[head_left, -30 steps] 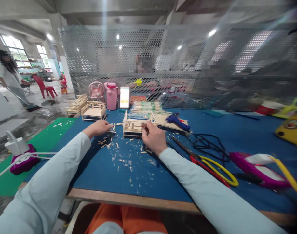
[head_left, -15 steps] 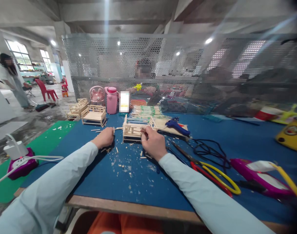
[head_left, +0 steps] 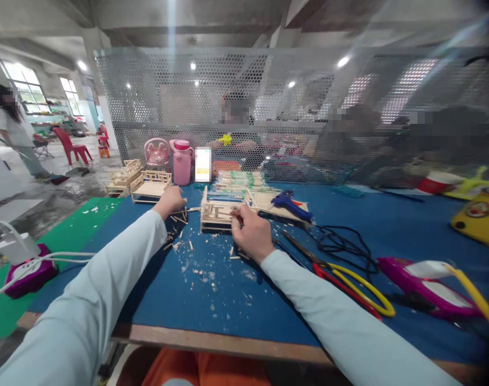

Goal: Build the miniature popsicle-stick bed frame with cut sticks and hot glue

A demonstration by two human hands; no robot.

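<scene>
A miniature bed frame (head_left: 218, 210) of pale wooden sticks stands in the middle of the blue table. My right hand (head_left: 252, 230) is at its right end, thumb and fingers pinched together over its top; what they hold is too small to name. To the left of the frame, my left hand (head_left: 170, 202) is low over the table with its fingers curled downward. Loose wooden sticks (head_left: 180, 217) lie right beneath it, and whatever is between its fingertips is hidden. A similar finished-looking wooden bed (head_left: 151, 185) stands just behind my left hand.
A blue glue gun (head_left: 291, 206) rests on a wooden piece at right, near scissors (head_left: 340, 279) and a black cord. Purple power strips (head_left: 429, 289) lie on both sides. A pink bottle (head_left: 182, 163), a lit phone (head_left: 203, 164) and bundled sticks (head_left: 240, 183) stand behind, before a mesh screen.
My left hand has shifted away from the bed frame, up and to the left, over the loose sticks. My right hand stays at the frame's right end.
</scene>
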